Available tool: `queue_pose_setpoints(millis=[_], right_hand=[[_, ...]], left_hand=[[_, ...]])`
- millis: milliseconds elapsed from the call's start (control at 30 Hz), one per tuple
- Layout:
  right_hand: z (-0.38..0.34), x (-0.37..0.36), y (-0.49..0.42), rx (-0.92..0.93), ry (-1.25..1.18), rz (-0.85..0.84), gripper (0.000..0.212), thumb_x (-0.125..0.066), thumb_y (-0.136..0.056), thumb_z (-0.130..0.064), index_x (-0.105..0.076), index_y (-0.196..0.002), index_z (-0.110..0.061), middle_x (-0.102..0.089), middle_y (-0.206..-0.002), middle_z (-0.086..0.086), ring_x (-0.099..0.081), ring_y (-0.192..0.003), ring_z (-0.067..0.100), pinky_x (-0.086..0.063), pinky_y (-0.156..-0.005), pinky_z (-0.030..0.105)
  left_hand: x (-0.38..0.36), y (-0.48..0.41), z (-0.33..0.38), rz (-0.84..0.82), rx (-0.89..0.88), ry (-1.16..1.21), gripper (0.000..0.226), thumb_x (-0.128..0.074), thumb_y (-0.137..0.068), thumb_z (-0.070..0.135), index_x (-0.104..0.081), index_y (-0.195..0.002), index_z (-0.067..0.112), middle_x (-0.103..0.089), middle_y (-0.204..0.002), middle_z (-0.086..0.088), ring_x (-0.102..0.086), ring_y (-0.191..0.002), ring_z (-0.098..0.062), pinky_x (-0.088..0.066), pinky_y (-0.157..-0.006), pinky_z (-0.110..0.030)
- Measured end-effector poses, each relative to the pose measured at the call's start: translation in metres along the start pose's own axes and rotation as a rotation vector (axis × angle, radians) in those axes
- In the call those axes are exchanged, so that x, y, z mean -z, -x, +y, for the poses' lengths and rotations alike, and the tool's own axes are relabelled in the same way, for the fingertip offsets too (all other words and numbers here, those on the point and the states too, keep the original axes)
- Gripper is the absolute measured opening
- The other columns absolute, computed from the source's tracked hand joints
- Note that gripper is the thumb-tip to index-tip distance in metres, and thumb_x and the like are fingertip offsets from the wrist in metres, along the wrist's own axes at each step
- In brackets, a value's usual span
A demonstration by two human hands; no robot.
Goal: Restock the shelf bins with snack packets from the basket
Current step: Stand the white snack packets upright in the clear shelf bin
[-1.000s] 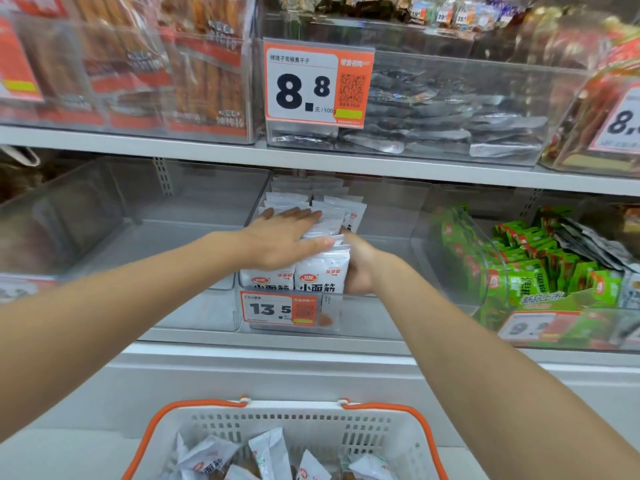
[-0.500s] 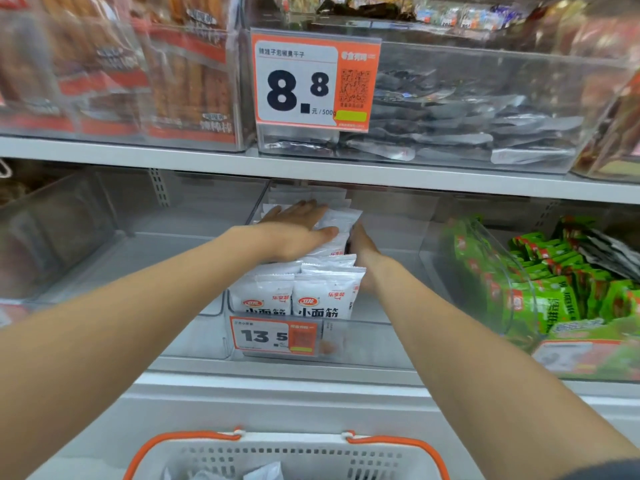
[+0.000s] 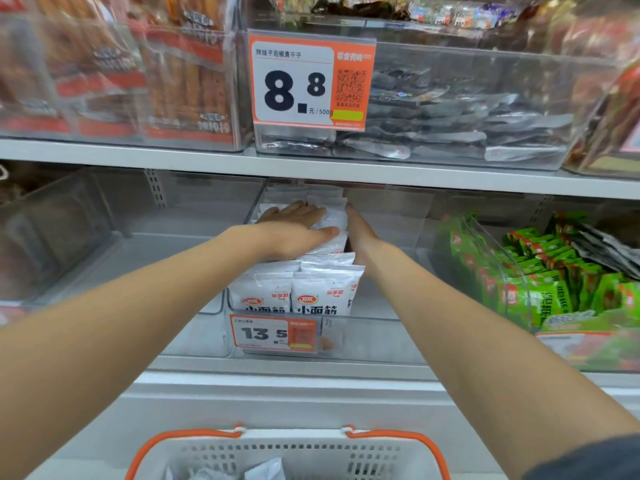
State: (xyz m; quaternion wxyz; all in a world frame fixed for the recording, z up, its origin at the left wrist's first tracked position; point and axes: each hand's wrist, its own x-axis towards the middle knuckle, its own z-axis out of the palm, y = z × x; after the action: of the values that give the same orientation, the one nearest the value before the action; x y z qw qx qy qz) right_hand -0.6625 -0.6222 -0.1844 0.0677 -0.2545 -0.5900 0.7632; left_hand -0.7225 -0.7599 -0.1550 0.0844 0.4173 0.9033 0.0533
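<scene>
White snack packets (image 3: 322,296) stand filed upright in the clear bin (image 3: 374,337). The left hand (image 3: 298,226) lies flat, fingers straight, on their tops; the right hand (image 3: 360,232), likewise extended, braces the row's right flank, apparently squaring it. More wait in the basket (image 3: 311,452).

Packets (image 3: 322,292) stand in the middle bin (image 3: 381,337), basket (image 3: 287,452) before the shelf (image 3: 311,174)

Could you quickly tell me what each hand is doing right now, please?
Left hand: open, flat on top of the white packets.
Right hand: open, fingers straight along the packets' right side.
</scene>
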Motion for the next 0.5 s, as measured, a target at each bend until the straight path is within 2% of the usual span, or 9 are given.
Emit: queue_pose_setpoints(millis=[67, 200, 267, 300, 333, 367, 433, 500], right_hand=[[-0.006, -0.004, 0.004, -0.028, 0.037, -0.039, 0.054, -0.025, -0.103, -0.051, -0.062, -0.085, -0.014, -0.069, -0.066, 0.010, -0.067, -0.058, 0.023, -0.052, -0.051, 0.022], [-0.005, -0.001, 0.010, -0.073, 0.012, -0.097, 0.053, -0.032, -0.100, -0.054, -0.065, -0.104, -0.012, -0.075, -0.094, 0.012, -0.073, -0.073, 0.024, -0.056, -0.060, 0.026], [-0.005, 0.006, 0.024, -0.104, -0.004, -0.042, 0.054, -0.030, -0.100, -0.056, -0.062, -0.111, -0.015, -0.071, -0.106, 0.007, -0.072, -0.079, 0.023, -0.057, -0.061, 0.023], [-0.004, 0.012, 0.029, -0.109, 0.008, 0.020, 0.052, -0.028, -0.100, -0.058, -0.056, -0.121, -0.020, -0.064, -0.121, 0.005, -0.070, -0.095, 0.025, -0.057, -0.075, 0.023], [-0.004, 0.019, 0.034, -0.139, 0.028, 0.029, 0.061, -0.026, -0.098, -0.062, -0.049, -0.135, -0.019, -0.055, -0.137, 0.008, -0.062, -0.116, 0.028, -0.052, -0.095, 0.028], [-0.003, 0.023, 0.039, -0.199, 0.050, -0.023, 0.069, -0.025, -0.096, -0.066, -0.049, -0.135, -0.014, -0.049, -0.144, 0.012, -0.053, -0.127, 0.030, -0.043, -0.107, 0.035], [0.001, 0.020, 0.047, -0.302, 0.123, -0.147, 0.078, -0.023, -0.093, -0.071, -0.060, -0.121, -0.008, -0.061, -0.130, 0.014, -0.056, -0.123, 0.029, -0.042, -0.106, 0.041], [0.007, 0.008, 0.051, -0.359, 0.119, -0.205, 0.072, -0.028, -0.094, -0.069, -0.065, -0.108, -0.009, -0.068, -0.114, 0.012, -0.061, -0.111, 0.027, -0.045, -0.102, 0.039]], left_hand=[[0.000, 0.001, 0.000, 0.011, 0.001, 0.035, 0.070, -0.018, -0.096, 0.066, -0.007, -0.156, 0.031, 0.001, -0.163, 0.010, 0.007, -0.149, -0.009, 0.001, -0.121, -0.039], [-0.001, 0.000, -0.002, 0.011, -0.008, 0.010, 0.070, -0.017, -0.095, 0.068, -0.007, -0.156, 0.033, 0.000, -0.163, 0.013, 0.006, -0.149, -0.007, 0.000, -0.121, -0.041], [-0.001, -0.001, -0.002, 0.014, -0.023, 0.007, 0.070, -0.017, -0.095, 0.068, -0.007, -0.155, 0.034, 0.000, -0.163, 0.012, 0.006, -0.149, -0.009, -0.001, -0.121, -0.042], [-0.001, 0.000, -0.001, 0.019, -0.030, 0.009, 0.069, -0.017, -0.096, 0.067, -0.007, -0.155, 0.033, 0.000, -0.163, 0.011, 0.006, -0.150, -0.010, -0.001, -0.122, -0.042], [0.001, 0.001, -0.001, 0.024, -0.037, 0.014, 0.068, -0.017, -0.096, 0.066, -0.008, -0.155, 0.033, 0.000, -0.163, 0.010, 0.005, -0.150, -0.010, 0.000, -0.122, -0.042], [0.001, 0.003, -0.001, 0.027, -0.044, 0.023, 0.067, -0.017, -0.097, 0.064, -0.009, -0.155, 0.032, -0.001, -0.163, 0.010, 0.005, -0.150, -0.010, 0.001, -0.122, -0.042], [0.002, 0.006, -0.001, 0.034, -0.055, 0.048, 0.064, -0.017, -0.099, 0.061, -0.014, -0.155, 0.031, -0.004, -0.163, 0.009, 0.003, -0.150, -0.011, 0.003, -0.121, -0.043], [0.002, 0.015, 0.000, 0.053, -0.072, 0.080, 0.059, -0.017, -0.102, 0.055, -0.022, -0.154, 0.029, -0.013, -0.162, 0.006, -0.004, -0.150, -0.014, -0.001, -0.121, -0.045]])
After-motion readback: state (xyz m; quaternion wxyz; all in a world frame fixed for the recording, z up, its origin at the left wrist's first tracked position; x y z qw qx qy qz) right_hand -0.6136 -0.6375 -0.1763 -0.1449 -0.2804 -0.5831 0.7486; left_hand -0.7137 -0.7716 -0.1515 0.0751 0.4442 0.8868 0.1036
